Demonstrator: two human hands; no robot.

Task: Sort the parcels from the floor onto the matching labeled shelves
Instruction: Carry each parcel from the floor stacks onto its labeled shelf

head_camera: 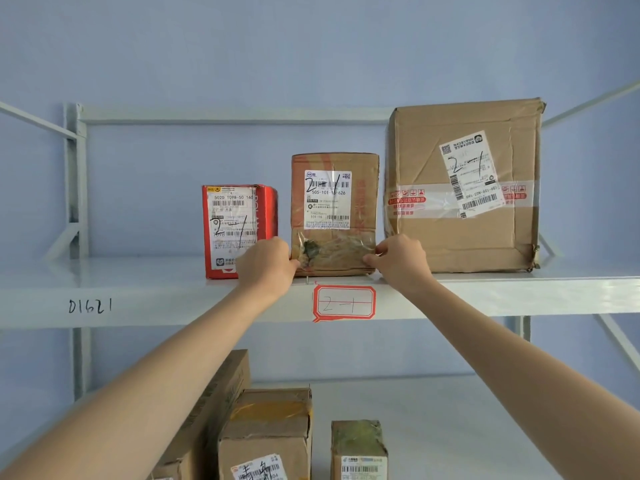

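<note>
A brown cardboard parcel [334, 209] marked "2-1" stands upright on the upper white shelf [138, 292], right above the red-framed shelf label "2-1" [344, 303]. My left hand [265, 263] grips its lower left corner. My right hand [401, 259] pinches its lower right corner. A red parcel [239, 223] marked "2-1" stands just to its left. On the right stands a large brown box [464, 185] with the same mark.
The shelf edge carries handwritten "D1621" [90, 305] at the left. On the lower shelf [450, 427] stand several cardboard boxes: a long tilted one [221, 393], a medium one [266, 434], a small one [358, 448]. Metal uprights [78, 188] frame the rack.
</note>
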